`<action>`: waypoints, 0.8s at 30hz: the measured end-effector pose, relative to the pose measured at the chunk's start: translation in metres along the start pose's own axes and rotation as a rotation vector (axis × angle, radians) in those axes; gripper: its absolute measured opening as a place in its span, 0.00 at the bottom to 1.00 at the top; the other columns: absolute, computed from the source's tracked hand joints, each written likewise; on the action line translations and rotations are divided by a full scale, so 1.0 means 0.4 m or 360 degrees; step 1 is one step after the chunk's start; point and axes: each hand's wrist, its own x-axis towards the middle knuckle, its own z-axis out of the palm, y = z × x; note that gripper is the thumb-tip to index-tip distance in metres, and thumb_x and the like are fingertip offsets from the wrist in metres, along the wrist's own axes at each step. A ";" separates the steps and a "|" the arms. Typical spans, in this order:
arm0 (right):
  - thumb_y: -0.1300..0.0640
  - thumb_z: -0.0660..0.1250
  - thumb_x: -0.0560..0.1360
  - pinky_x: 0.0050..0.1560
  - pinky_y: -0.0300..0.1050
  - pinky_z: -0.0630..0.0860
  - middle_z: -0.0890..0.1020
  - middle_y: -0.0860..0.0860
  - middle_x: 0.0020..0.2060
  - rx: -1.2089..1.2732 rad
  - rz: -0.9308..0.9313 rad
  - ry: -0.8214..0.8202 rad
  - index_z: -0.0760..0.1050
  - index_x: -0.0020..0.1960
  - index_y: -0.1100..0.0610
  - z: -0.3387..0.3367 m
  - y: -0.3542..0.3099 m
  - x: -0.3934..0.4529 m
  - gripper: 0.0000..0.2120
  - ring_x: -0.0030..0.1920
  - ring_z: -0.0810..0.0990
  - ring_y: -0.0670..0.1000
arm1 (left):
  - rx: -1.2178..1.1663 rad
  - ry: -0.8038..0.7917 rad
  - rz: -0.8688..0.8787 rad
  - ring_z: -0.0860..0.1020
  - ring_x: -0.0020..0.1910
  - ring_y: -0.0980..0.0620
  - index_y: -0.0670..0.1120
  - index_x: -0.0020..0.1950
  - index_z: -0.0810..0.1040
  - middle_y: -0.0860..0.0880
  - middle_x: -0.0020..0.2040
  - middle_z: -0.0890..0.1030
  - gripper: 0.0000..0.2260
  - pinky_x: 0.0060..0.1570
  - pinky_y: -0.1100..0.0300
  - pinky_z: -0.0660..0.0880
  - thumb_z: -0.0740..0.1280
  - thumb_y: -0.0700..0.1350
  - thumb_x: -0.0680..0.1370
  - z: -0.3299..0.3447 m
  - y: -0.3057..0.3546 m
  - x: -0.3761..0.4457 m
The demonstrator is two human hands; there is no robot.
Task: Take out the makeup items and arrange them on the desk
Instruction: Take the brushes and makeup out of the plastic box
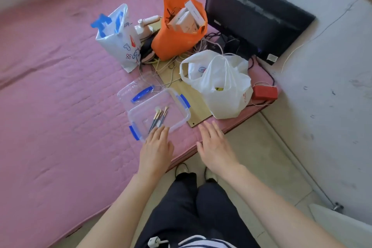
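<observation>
A: Where are your hands?

B: Your left hand (156,148) is flat, fingers spread wide and holding nothing, its fingertips at the near rim of the clear plastic storage box with blue latches (159,113). Your right hand (214,146) is just as wide and empty, over the near edge of the pink quilted bed (56,78), just beside the box.

A: And the makeup items?

B: The slim dark-handled makeup brushes with pale bristles (159,118) lie loose inside the box, handles toward you. The box's clear lid with a blue handle (141,89) lies just behind it.

A: What else is there?

B: Farther along the bed's right edge you have a white plastic carrier bag (219,84) on a light wooden board (196,104), an orange bag holding white cartons (179,24), a white printed bag (120,40) and a black monitor (253,14) in the far right corner.
</observation>
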 end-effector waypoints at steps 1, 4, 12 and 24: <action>0.49 0.52 0.82 0.77 0.48 0.43 0.56 0.57 0.76 -0.0002 -0.0023 -0.0039 0.52 0.77 0.60 -0.002 0.003 0.022 0.27 0.77 0.47 0.56 | -0.0013 0.0008 -0.0044 0.65 0.72 0.47 0.42 0.72 0.68 0.46 0.71 0.71 0.21 0.70 0.51 0.66 0.63 0.40 0.78 0.003 -0.004 0.008; 0.49 0.53 0.81 0.77 0.50 0.47 0.55 0.56 0.76 0.0010 -0.0095 -0.0126 0.52 0.77 0.59 -0.011 0.015 0.087 0.27 0.77 0.46 0.56 | -0.0029 0.0060 -0.0168 0.67 0.71 0.47 0.42 0.71 0.70 0.46 0.70 0.72 0.20 0.70 0.52 0.66 0.63 0.40 0.78 0.013 -0.006 0.031; 0.51 0.54 0.81 0.75 0.50 0.54 0.56 0.54 0.76 0.0043 -0.0315 -0.0338 0.56 0.75 0.58 -0.020 0.067 0.226 0.25 0.77 0.47 0.56 | -0.0172 0.0205 -0.0510 0.72 0.66 0.44 0.39 0.66 0.74 0.44 0.65 0.76 0.18 0.64 0.50 0.71 0.65 0.37 0.76 0.053 0.011 0.107; 0.54 0.55 0.81 0.75 0.49 0.53 0.62 0.57 0.73 -0.0043 -0.0500 -0.0505 0.58 0.74 0.61 0.106 0.047 0.457 0.24 0.75 0.54 0.58 | -0.0211 0.0189 -0.0697 0.74 0.60 0.43 0.38 0.61 0.76 0.44 0.60 0.78 0.13 0.50 0.51 0.73 0.63 0.36 0.76 0.167 -0.094 0.262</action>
